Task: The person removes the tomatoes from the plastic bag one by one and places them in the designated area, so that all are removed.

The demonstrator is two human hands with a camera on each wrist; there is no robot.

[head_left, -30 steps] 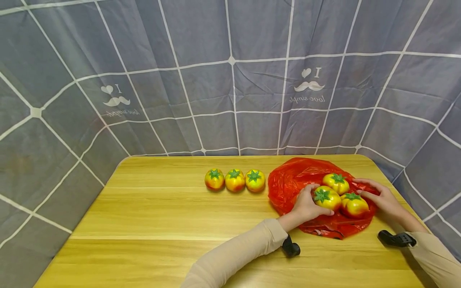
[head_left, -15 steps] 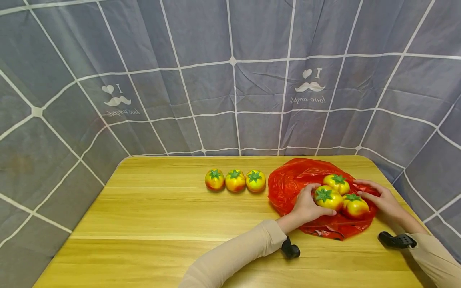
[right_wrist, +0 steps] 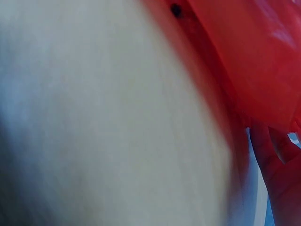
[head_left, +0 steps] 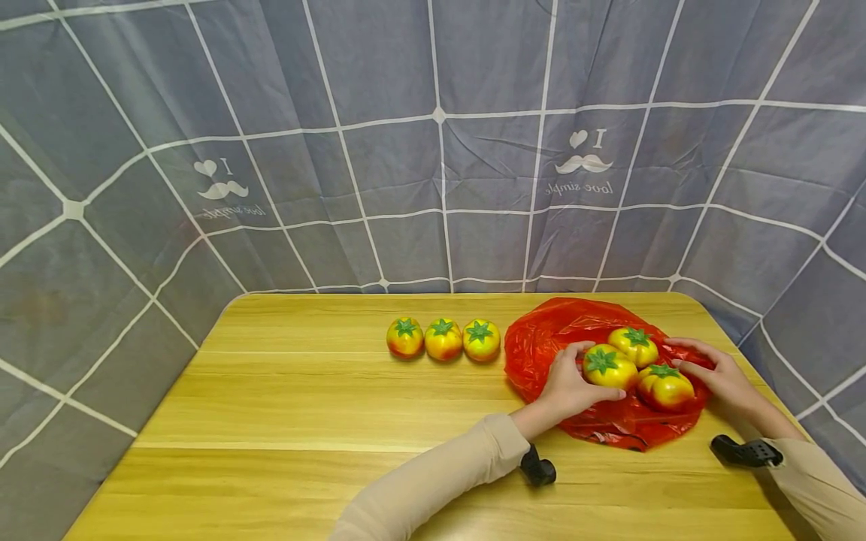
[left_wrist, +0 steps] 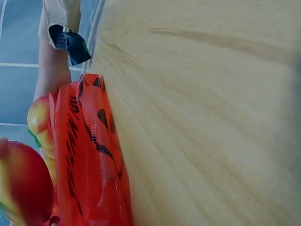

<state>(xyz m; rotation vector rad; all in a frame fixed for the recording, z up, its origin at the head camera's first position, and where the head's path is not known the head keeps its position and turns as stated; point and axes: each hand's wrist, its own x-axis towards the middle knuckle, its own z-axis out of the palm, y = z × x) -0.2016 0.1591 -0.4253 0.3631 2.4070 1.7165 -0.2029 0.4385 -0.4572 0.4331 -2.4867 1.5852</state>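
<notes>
In the head view my left hand (head_left: 567,382) grips a yellow-red tomato with a green star-shaped top (head_left: 610,366), thumb at its front and fingers behind. The left wrist view shows that tomato (left_wrist: 26,183) close up. Under and around it spreads a crumpled red plastic bag (head_left: 541,342). Two more tomatoes sit in the bag, one behind (head_left: 632,346) and one to the right (head_left: 666,387). My right hand (head_left: 727,379) holds the bag's right side, beside the right tomato. Red plastic (right_wrist: 254,61) hides its fingertips in the right wrist view.
Left of the bag, three similar tomatoes (head_left: 443,340) stand in a row on the wooden table (head_left: 304,413). A grey curtain with white lines (head_left: 392,165) hangs behind and at both sides. Each wrist wears a black strap with a camera (head_left: 744,451).
My left hand has shifted slightly left, carrying the gripped tomato away from the right one, so a gap shows between them. The right hand has stayed in place.
</notes>
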